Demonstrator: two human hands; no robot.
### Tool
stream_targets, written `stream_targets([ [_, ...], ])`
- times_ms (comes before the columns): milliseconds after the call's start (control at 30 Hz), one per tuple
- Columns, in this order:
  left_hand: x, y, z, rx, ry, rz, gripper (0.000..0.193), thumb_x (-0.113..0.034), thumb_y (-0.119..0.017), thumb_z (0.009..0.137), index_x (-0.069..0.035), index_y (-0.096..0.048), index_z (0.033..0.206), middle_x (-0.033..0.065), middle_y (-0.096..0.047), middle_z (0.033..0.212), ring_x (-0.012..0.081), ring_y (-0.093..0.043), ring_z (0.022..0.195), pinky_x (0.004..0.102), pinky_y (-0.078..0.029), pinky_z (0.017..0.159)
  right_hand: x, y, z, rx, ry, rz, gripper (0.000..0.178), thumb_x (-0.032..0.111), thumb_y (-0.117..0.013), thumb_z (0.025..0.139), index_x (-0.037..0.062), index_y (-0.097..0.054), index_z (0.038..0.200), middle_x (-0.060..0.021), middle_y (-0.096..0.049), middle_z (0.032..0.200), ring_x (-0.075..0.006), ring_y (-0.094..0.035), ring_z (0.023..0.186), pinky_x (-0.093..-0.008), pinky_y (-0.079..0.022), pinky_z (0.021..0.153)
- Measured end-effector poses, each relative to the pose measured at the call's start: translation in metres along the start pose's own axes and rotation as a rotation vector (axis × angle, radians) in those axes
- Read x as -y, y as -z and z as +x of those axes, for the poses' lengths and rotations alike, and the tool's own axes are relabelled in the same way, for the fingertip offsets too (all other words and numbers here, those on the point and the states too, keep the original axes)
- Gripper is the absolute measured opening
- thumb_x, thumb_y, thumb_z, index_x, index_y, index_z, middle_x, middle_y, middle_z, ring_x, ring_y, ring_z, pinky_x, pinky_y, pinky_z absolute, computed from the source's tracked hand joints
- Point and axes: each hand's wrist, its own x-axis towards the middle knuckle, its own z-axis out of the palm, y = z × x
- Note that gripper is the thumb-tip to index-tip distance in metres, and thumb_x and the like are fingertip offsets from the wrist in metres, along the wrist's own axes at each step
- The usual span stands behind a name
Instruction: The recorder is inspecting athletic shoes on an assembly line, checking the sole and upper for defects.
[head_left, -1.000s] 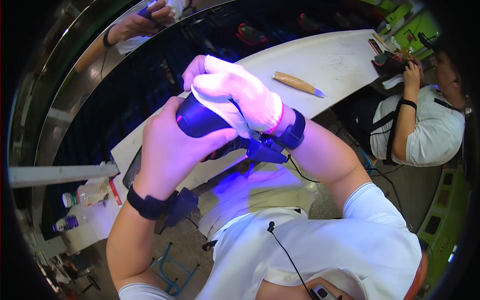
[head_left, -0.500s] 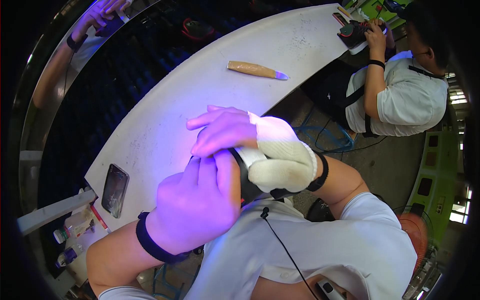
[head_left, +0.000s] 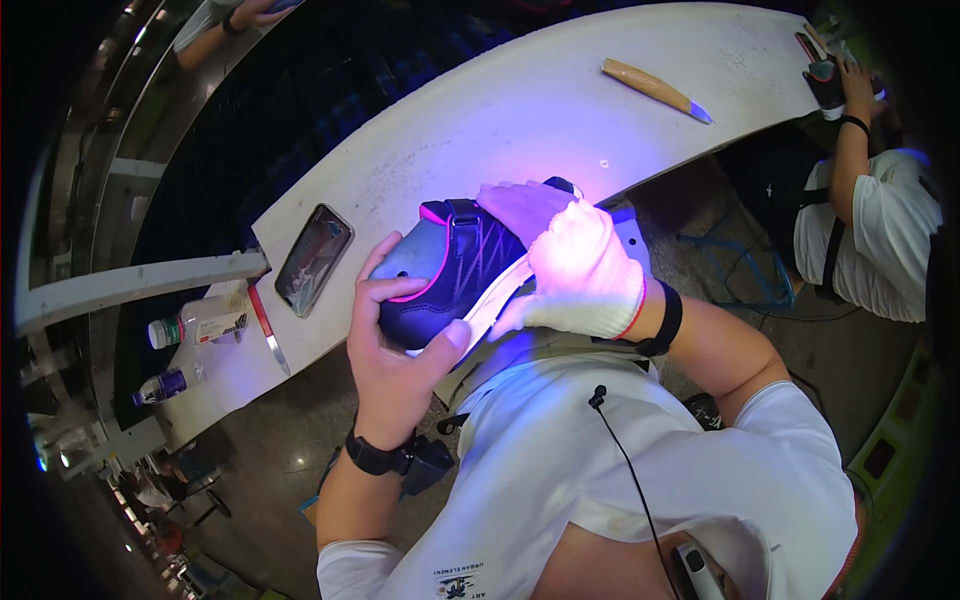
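Observation:
A dark shoe (head_left: pixel 463 262) with pink edging and a white sole is held on its side over the worktable's near edge. A grey form with a small hole fills its opening. My left hand (head_left: pixel 392 345) grips the heel end, thumb on the sole edge and fingers around the back. On my right hand (head_left: pixel 582 262) a white knit glove leaves the fingers bare. Those fingers lie across the front of the upper, while the thumb rests by the sole. Bright violet light falls on the glove. The toe is partly hidden behind this hand.
On the white table (head_left: pixel 400 140) lie a brush-like tool with a wooden handle (head_left: pixel 645 82), a phone (head_left: pixel 314 260) and a red-handled knife (head_left: pixel 270 332). Two bottles stand near a metal bar (head_left: pixel 140 285) at left. A co-worker (head_left: pixel 870 220) handles another shoe at far right.
The shoe, mostly covered by my hands before, now shows its side and sole. My left hand has shifted to the heel, and the view has turned so the table items appear further right.

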Motion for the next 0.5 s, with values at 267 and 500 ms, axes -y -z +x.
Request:
stream_targets([
  [267,0.001,0.010,0.017,0.053,-0.323,0.104,0.072,-0.029,-0.090,0.078,-0.003,-0.057,0.136,0.0235,-0.049,0.157,0.0345,-0.052,0.139,0.0466,-0.037,0.120,-0.046,0.025,0.019,0.023,0.305,-0.038,0.073,0.043,-0.083,0.076,0.0106,-0.065,0.139,-0.0164,-0.069,0.107,-0.0350,-0.070,0.087,-0.0492,-0.058,0.077],
  [500,0.019,0.018,0.031,-0.148,-0.321,-0.283,0.092,-0.010,-0.075,0.090,-0.003,-0.021,0.164,0.0223,-0.052,0.152,0.0316,-0.062,0.125,0.0449,-0.050,0.109,-0.028,0.196,0.127,-0.475,0.554,-0.569,0.056,0.018,-0.086,0.076,0.0270,-0.071,0.129,-0.0100,-0.064,0.108,-0.0323,-0.066,0.095,-0.0474,-0.056,0.074],
])
